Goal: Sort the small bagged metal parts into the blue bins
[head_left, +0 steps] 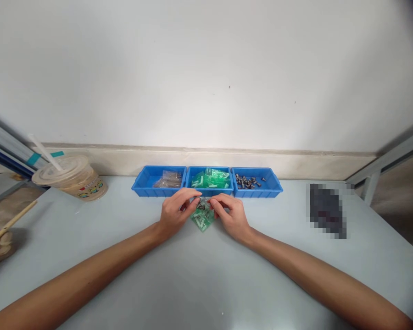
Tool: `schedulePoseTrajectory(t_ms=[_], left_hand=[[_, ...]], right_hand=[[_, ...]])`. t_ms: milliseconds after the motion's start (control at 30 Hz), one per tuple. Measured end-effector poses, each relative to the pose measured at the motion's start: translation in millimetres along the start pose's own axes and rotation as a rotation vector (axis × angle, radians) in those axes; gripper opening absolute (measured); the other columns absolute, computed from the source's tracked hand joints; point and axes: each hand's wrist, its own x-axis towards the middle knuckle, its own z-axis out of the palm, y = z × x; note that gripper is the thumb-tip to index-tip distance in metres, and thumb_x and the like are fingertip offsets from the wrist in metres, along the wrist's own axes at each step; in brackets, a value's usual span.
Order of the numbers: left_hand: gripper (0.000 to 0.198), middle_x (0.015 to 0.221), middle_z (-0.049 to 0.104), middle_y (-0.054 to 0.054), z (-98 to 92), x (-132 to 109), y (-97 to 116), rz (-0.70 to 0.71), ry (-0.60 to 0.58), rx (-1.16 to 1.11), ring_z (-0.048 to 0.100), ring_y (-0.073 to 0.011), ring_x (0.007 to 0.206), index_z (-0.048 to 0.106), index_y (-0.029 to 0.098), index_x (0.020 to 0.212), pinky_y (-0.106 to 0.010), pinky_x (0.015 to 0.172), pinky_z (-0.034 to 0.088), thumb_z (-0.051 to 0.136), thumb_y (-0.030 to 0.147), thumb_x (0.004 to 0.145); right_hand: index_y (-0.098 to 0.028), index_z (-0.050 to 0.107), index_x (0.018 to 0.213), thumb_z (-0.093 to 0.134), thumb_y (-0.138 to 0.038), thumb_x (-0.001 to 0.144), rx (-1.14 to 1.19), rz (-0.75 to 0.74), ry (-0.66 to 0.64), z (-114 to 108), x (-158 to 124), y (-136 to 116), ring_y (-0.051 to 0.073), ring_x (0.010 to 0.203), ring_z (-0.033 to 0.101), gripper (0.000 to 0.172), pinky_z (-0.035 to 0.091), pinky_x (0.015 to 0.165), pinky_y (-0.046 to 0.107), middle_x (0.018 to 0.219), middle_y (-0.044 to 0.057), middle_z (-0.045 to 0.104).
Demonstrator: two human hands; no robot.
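Observation:
Between my two hands is a small clear plastic bag (203, 219) with green and pale pieces inside and a few dark metal parts near its top. My left hand (177, 210) pinches the bag's upper left edge between thumb and fingers. On the other side, my right hand (231, 214) pinches its upper right edge. Just behind the hands stand three blue bins in a row. The left bin (144, 185) holds clear bags, the middle bin (209, 192) holds green bags with pale pieces, and the right bin (270, 185) holds small dark metal parts.
A lidded plastic cup (86, 183) with a straw stands at the back left of the grey table (151, 284). A wooden stick (12, 222) and a brown object lie at the left edge. A blurred-out dark object (326, 211) lies at the right. The wall (206, 82) rises behind the bins.

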Motion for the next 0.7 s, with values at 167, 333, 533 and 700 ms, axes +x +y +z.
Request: schedulePoseTrajectory(t_ms=[167,333,533,700], left_hand=[[0.015,0.089,0.071,-0.003,1.1,-2.3,-4.5,0.058,-0.071,-0.042,0.067,-0.0113,0.076,0.065,0.019,0.103,-0.019,0.067,0.053,0.055,0.022,0.092],[0.016,0.08,0.071,0.001,4.5,-7.7,-6.8,-0.009,-0.06,-0.054,0.064,-0.0069,0.054,0.058,0.019,0.103,-0.016,0.052,0.049,0.059,0.03,0.091],[0.019,0.075,0.071,0.002,6.7,-8.4,-6.8,0.018,-0.062,-0.086,0.065,-0.0082,0.055,0.056,0.019,0.1,-0.016,0.05,0.049,0.058,0.036,0.091],[0.019,0.071,0.069,0.003,4.9,-6.2,-5.7,0.027,-0.076,-0.071,0.061,-0.0069,0.051,0.058,0.018,0.099,-0.016,0.048,0.045,0.058,0.035,0.091]], right_hand=[[-0.02,0.067,0.097,0.053,-0.028,0.093,0.045,-0.033,0.039,1.6,-1.0,2.6,0.013,0.064,0.057,0.017,0.047,0.061,0.026,0.081,0.003,0.065],[-0.02,0.067,0.103,0.057,-0.025,0.09,0.01,-0.139,0.015,2.2,-1.5,2.4,0.014,0.068,0.056,0.017,0.046,0.058,0.024,0.08,0.004,0.063],[-0.02,0.068,0.097,0.056,-0.024,0.091,-0.005,-0.207,-0.01,2.3,-1.4,0.8,0.015,0.069,0.057,0.014,0.046,0.059,0.026,0.079,0.004,0.063],[-0.02,0.068,0.098,0.055,-0.025,0.092,-0.009,-0.188,-0.02,2.3,-1.4,-0.3,0.016,0.071,0.058,0.015,0.047,0.061,0.027,0.081,0.005,0.065]])
